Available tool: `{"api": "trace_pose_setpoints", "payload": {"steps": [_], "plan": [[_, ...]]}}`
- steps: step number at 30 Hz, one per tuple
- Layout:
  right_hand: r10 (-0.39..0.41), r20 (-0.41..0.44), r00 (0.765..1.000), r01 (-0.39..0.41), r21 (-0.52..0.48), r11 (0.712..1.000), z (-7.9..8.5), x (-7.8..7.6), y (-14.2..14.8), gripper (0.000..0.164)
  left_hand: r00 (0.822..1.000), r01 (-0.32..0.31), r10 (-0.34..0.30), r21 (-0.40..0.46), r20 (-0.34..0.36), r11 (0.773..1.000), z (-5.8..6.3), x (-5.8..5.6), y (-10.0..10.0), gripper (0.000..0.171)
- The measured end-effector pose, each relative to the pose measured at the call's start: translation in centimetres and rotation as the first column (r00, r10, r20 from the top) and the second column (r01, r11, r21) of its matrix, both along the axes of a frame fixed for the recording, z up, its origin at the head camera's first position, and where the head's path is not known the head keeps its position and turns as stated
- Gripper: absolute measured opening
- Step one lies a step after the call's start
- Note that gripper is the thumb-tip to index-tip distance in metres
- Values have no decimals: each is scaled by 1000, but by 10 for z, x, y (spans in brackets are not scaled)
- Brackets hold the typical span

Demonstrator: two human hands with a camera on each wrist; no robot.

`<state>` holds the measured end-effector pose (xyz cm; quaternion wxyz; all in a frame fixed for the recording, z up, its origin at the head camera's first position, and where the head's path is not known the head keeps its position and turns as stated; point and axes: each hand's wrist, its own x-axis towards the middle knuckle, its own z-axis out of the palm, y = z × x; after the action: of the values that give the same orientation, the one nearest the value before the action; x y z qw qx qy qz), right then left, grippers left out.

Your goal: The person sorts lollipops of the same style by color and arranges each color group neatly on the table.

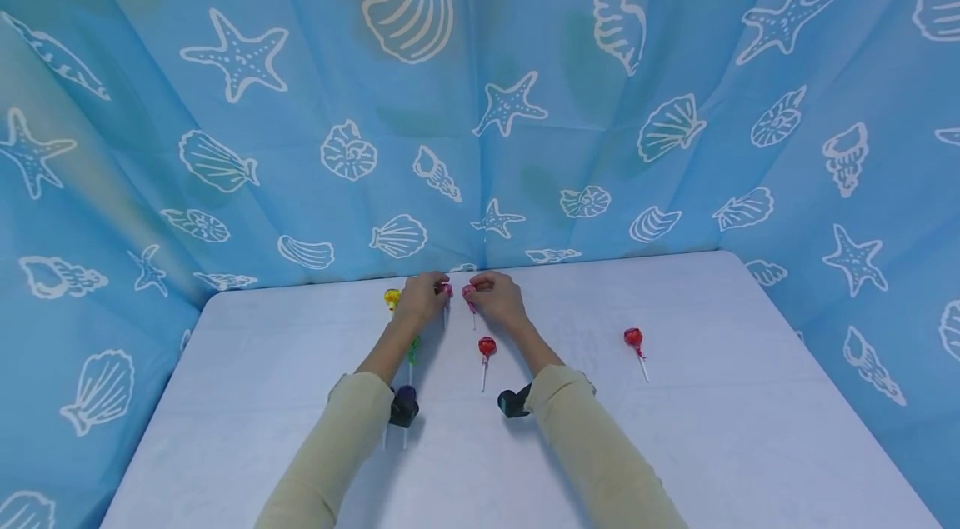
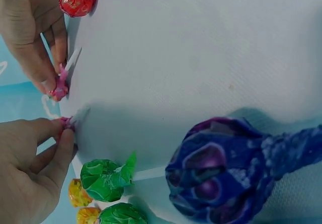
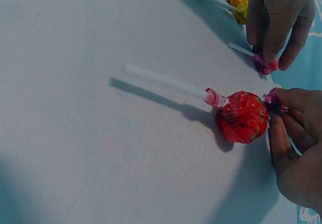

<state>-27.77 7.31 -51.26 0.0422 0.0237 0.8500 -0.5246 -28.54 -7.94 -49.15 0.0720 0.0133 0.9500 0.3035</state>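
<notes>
At the far edge of the table, my left hand [image 1: 422, 298] pinches a pink-wrapped lollipop [image 1: 447, 291] by its head. Just to the right, my right hand [image 1: 501, 300] pinches a second pink lollipop [image 1: 468, 291]. Both white sticks point back toward me, and a small gap separates the two heads. A red lollipop [image 1: 487, 346] lies nearer, below the right hand. In the left wrist view, a green lollipop [image 2: 103, 180] and a dark blue-purple lollipop [image 2: 221, 171] lie beside the left hand. The fingers partly cover both pink wrappers.
Yellow lollipops [image 2: 80, 193] lie left of the left hand, near another green one [image 2: 122, 215]. A separate red lollipop [image 1: 633, 337] rests farther right on the white table [image 1: 712, 429]. A blue shell-patterned curtain [image 1: 300, 179] hangs right behind the table's far edge.
</notes>
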Motion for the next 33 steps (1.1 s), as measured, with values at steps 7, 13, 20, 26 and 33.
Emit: {"api": "trace_pose_setpoints", "payload": {"steps": [7,13,20,26,33], "plan": [[-7,9,1000,7,13,1000,0,0,-1,24,1000,-2,2,3,-11,1000,3,3,-1,35],[-8,8,1000,8,0,1000,0,0,0,26,999,6,-4,60,-49,998,9,8,-2,37],[7,-28,1000,-7,-11,1000,-2,1,6,29,991,75,-64,90,-120,993,16,18,-3,34],[3,-21,1000,-2,23,1000,-2,4,12,38,981,130,-111,113,-157,985,20,29,-1,31],[66,-42,997,-62,77,995,6,17,23,35,962,237,-203,183,-183,954,19,42,2,31]]}}
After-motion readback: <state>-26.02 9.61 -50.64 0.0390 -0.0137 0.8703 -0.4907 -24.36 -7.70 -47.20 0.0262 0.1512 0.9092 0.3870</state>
